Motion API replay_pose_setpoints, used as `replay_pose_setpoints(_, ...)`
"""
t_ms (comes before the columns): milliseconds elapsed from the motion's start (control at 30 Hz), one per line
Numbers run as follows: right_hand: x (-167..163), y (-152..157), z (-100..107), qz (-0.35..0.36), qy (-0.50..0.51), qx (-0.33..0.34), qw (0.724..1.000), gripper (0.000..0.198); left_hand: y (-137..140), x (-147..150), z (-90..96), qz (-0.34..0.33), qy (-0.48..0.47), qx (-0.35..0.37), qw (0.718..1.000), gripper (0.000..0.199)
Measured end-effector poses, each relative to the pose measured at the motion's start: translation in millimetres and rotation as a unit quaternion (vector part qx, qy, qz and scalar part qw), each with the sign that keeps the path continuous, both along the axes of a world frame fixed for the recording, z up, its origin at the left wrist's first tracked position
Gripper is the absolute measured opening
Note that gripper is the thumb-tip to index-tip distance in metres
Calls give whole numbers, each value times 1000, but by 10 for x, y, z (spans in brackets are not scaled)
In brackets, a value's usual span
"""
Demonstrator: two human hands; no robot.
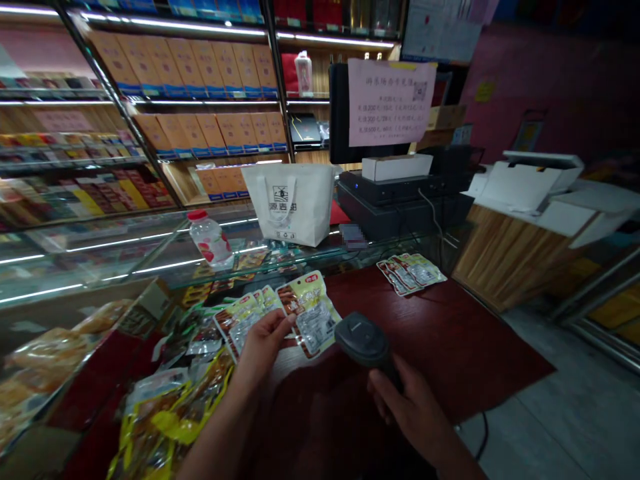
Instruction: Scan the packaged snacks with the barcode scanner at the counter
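1. Both my forearms (225, 413) come in nearest, hands apart over a dark red tabletop (480, 347)
2. Right hand (406, 395): fingers closed round the handle of a barcode scanner (364, 339), its head just beside the pouch; this grip apparently leaves the scanning end free
3. Left hand (263, 342): thumb and fingers pinch one edge of a printed snack pouch (311, 313), probably so its face and what looks like a barcode stay uncovered; matching fanned pouches (240, 317) are just beside, and I cannot tell whether I hold those too
4. Another overlapping set of pouches (411, 272) lies well apart on the right, likely to keep the sets separate
5. Open carton (155, 303), left: contains clear-wrapped, bread-like goods (50, 350)
6. White tote bag (300, 223): upright on the glass counter (150, 233), contents hidden
7. Red-capped bottle (209, 239): transparent, contents unconfirmed
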State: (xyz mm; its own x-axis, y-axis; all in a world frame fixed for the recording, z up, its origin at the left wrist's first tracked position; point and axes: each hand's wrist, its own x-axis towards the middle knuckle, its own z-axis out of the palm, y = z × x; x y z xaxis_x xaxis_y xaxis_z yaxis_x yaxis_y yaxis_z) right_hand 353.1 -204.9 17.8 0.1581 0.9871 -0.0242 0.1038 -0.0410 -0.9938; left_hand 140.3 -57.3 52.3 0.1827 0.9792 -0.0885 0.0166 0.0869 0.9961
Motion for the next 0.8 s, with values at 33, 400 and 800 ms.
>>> replay_pose_setpoints(33,63,10,-36,-18,14,-6,1000,52,51,90,-75,-18,-18,-29,999,46)
replay_pose_setpoints(400,741,-158,-226,-215,136,-16,967,67,781,1641,-451,-91,-98,-220,966,10)
replay_pose_setpoints(800,917,-240,-363,-235,131,-57,961,65,1291,3127,-476,-97,11,-190,977,24)
